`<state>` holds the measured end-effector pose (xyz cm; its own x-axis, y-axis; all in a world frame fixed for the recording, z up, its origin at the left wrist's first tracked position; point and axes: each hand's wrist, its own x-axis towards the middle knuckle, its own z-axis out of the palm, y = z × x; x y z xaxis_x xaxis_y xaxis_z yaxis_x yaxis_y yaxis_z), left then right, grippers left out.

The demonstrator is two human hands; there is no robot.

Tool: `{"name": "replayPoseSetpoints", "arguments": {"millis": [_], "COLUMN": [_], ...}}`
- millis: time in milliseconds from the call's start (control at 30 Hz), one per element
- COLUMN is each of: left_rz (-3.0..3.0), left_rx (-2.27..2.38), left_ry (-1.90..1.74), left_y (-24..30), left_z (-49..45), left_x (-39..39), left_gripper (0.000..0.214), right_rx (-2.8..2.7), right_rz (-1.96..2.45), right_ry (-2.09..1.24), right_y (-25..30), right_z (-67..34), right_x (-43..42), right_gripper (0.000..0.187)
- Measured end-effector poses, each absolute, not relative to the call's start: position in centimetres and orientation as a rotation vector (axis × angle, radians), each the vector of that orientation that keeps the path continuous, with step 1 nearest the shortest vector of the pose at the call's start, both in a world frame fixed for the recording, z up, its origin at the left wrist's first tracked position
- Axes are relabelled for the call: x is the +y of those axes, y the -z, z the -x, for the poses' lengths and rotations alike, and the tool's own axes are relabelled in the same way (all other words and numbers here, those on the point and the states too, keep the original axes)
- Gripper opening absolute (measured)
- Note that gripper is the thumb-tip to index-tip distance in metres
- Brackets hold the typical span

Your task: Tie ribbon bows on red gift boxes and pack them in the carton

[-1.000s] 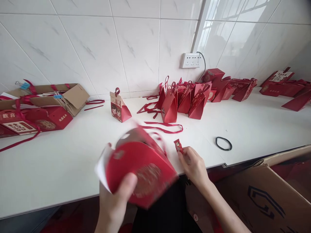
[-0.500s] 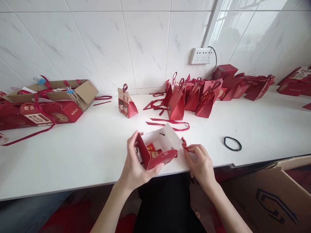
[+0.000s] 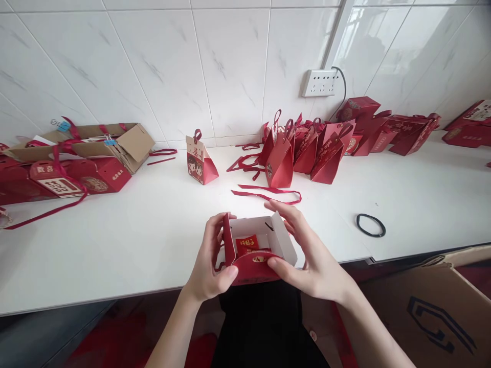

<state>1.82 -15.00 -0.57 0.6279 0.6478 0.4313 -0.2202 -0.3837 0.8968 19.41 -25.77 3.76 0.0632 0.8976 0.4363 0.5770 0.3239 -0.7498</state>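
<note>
Left hand (image 3: 205, 273) still gripping an open red box (image 3: 253, 276), right hand (image 3: 320, 266) now clasping its right side, red packets (image 3: 247, 242) lying inside

Bare left hand (image 3: 207, 277) and bare right hand (image 3: 318, 268) are curving inward above the near edge of the white table (image 3: 153, 245).

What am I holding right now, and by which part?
An open red box: your left hand grips its left side; your right hand has its thumb on the front panel, fingers by the right flap.
</note>
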Motion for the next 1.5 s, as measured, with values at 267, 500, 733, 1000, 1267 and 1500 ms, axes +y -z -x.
{"name": "replayPoseSetpoints", "arguments": {"millis": [267,500,733,1000,1267,1500], "left_rz": [-1.894,-1.93,-1.572,-1.521,-1.573,-1.6], "left_rx": [0.408,0.361,0.35,0.358,0.33,0.326], "left_ry": [-0.968,-1.111,-1.266,-1.434,-1.453,-1.445], "left_y": [0.1,0.9,0.8,1.3,2.1,2.4], "left_z": [-2.1,-2.1,-1.5,-2.0,-2.9,-3.0], "left_x": [-15.9,-15.6,-16.1,-16.7,-18.1,-18.1], "left_gripper": [0.073,0.071,0.065,0.06,0.062,0.062], "right_rx": [-1.488,-1.514,-1.448,-1.163,-1.232,-1.838], "right_rz": [1.447,1.273,1.582,1.6,1.108,0.905], "right_ry": [-0.388,-0.406,-0.11,-0.224,0.154,0.17], "right_y": [-2.6,-1.8,2.5,2.9,-3.5,-6.2], "right_z": [-18.4,-19.4,-21.8,-21.5,-21.2,-20.9], "right_x": [-25.2,-25.7,-26.0,-26.1,-28.6,-28.6], "right_gripper": [0.064,0.072,0.036,0.012,0.021,0.031]}}
